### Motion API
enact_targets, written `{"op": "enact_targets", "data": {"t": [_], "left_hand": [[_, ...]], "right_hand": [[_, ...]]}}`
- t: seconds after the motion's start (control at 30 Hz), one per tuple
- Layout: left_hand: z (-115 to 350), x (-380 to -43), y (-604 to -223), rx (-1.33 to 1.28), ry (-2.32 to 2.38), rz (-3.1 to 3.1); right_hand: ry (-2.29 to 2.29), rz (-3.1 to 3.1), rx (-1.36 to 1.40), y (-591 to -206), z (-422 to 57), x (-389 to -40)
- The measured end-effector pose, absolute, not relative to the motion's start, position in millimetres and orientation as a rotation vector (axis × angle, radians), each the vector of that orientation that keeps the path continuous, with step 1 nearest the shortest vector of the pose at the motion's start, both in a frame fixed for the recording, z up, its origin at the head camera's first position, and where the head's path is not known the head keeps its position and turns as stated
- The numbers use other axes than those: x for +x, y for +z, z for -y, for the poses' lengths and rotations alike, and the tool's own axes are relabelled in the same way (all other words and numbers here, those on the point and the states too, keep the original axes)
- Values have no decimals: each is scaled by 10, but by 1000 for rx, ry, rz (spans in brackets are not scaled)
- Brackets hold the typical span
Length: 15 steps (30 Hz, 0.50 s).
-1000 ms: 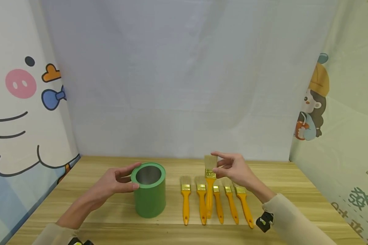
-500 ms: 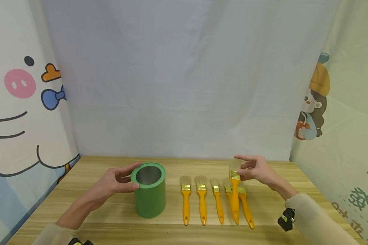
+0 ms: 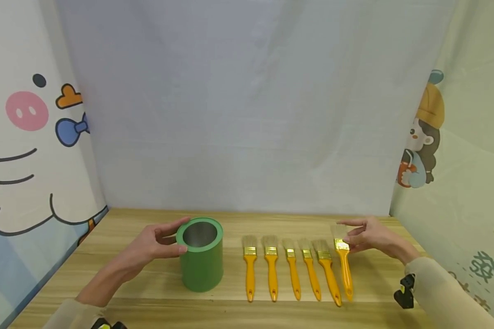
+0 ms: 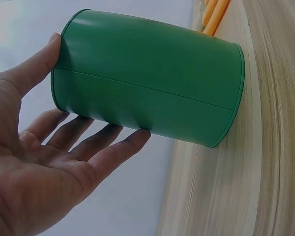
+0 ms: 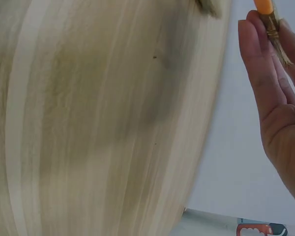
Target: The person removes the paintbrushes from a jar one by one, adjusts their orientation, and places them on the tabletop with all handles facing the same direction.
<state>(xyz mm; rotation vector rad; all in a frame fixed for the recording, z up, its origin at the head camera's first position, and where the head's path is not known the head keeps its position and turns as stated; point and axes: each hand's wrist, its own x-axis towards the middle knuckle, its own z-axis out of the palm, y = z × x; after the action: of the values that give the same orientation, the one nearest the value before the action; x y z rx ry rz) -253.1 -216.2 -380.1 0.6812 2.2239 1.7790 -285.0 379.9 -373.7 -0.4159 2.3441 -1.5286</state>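
A green can (image 3: 201, 269), its top open and its inside grey, stands upright on the wooden table. My left hand (image 3: 158, 240) holds it from the left, thumb and fingers spread around its side near the rim; the left wrist view shows several fingertips against the can (image 4: 147, 78). At the right, my right hand (image 3: 368, 237) pinches a paintbrush (image 3: 346, 269) by its metal ferrule, with the orange handle hanging toward the front. In the right wrist view, thumb and fingers meet on that brush (image 5: 271, 24). Whether the handle's tip touches the table I cannot tell.
Several more orange-handled paintbrushes lie in a row between the can and the held brush, bristles to the back, among them a leftmost brush (image 3: 250, 274) and a rightmost brush (image 3: 330, 278). A pale cloth (image 3: 247, 114) hangs behind the table (image 3: 148, 310), with printed cloths at both sides.
My right hand has carried the paintbrush rightward, over the row, and lowered it to the right of the others. The left hand and the can have stayed in place.
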Motion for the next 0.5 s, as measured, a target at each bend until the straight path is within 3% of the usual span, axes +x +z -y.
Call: {"op": "enact_targets", "data": {"t": [0.5], "left_hand": [[2166,-2537,-3812,696,1776,-2231]], "right_hand": [[-1456,-2295,-319,-3959,-3972,-2910]]}}
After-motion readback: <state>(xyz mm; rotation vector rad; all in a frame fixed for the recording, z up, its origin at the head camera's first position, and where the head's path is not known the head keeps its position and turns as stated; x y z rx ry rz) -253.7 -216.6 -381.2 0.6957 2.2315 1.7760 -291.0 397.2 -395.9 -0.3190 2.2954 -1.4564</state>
